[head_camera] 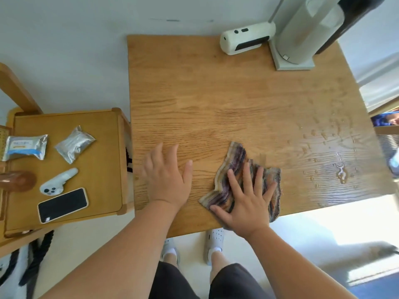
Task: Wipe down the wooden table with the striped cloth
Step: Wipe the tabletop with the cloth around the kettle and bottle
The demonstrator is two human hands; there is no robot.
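Note:
The striped cloth [234,169], in purple, orange and grey bands, lies flat on the wooden table [216,100] near its front edge. My right hand [246,201] presses down on the cloth with fingers spread and straight. My left hand [167,180] rests flat on the bare wood to the left of the cloth, fingers relaxed and pointing away from me. Water drops and a small puddle [341,171] glisten on the table's right side.
A white heater-like device [246,38] and a tall white appliance on a base [295,50] stand at the table's far right. A lower side table [103,126] at left holds a phone [62,205], a white controller [57,183] and two foil packets. My feet show below the front edge.

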